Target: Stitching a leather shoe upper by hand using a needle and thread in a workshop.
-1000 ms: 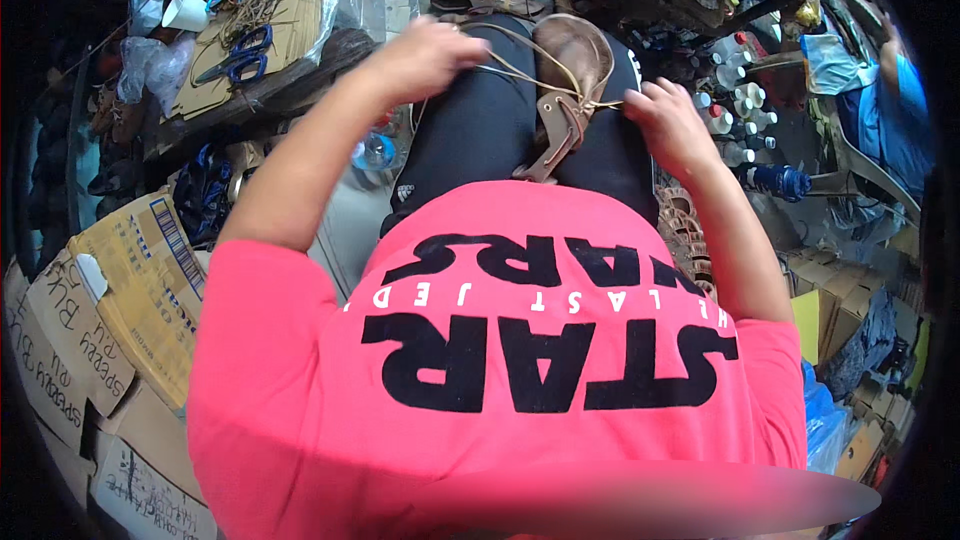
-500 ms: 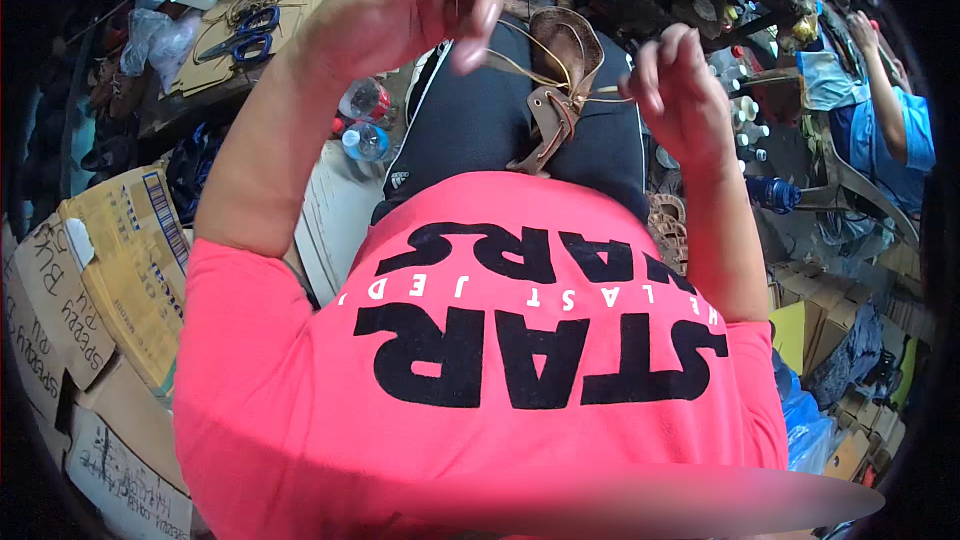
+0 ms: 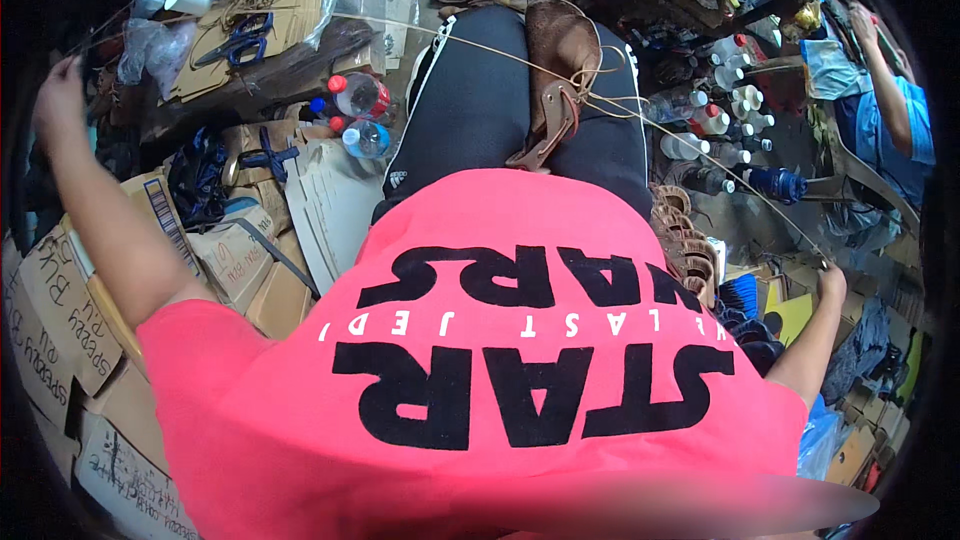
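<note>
Shoe (image 3: 563, 40) lies across the thighs (image 3: 480, 90); right hand's (image 3: 831, 282) fingers pinch its cord (image 3: 592, 97), but I cannot tell what the left hand's (image 3: 60, 100) hold. Uneven pulling could snap the cord or tip the shoe.

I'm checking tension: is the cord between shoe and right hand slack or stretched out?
Stretched out: the cord runs in one nearly straight line from the shoe to the right hand.

Room over shirt (image 3: 470, 350), cord (image 3: 479, 46) spanning thighs (image 3: 480, 105), bottles (image 3: 361, 97) alongside
</note>
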The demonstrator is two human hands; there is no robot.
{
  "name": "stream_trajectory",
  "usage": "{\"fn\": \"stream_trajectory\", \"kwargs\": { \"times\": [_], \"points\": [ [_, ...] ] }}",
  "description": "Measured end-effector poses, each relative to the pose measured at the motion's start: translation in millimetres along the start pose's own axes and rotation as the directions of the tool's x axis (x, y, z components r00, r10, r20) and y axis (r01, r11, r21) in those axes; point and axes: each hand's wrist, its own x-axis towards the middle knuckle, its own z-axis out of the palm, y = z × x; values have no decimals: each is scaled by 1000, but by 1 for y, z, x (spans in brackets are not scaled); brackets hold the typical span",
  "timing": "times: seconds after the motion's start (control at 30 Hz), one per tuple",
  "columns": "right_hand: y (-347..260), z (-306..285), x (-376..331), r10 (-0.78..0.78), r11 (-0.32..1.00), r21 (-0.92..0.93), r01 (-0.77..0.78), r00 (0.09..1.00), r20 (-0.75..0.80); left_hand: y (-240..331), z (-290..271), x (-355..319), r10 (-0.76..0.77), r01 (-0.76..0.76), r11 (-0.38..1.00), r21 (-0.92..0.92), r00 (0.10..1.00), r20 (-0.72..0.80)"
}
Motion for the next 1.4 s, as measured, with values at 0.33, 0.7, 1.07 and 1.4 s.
{"fn": "stream_trajectory", "kwargs": {
  "times": [0.33,0.7,1.07,1.4],
  "points": [
    [-407,-38,-155,-661,149,832,535,680,-318,335,-93,-292,759,-428,-219,-877,489,-429],
    [-343,-11,-100,-528,467,545,697,713,-461,263,-26,-214,853,81,160,-984,490,179],
    [-319,6,-74,-458,481,812,331,884,-89,344,-111,-256,709,-560,-153,-814,511,-486],
    [-455,-70,-137,-687,62,702,710,540,-485,431,-129,-276,929,-471,-205,-858,183,-323]
  ]
}}
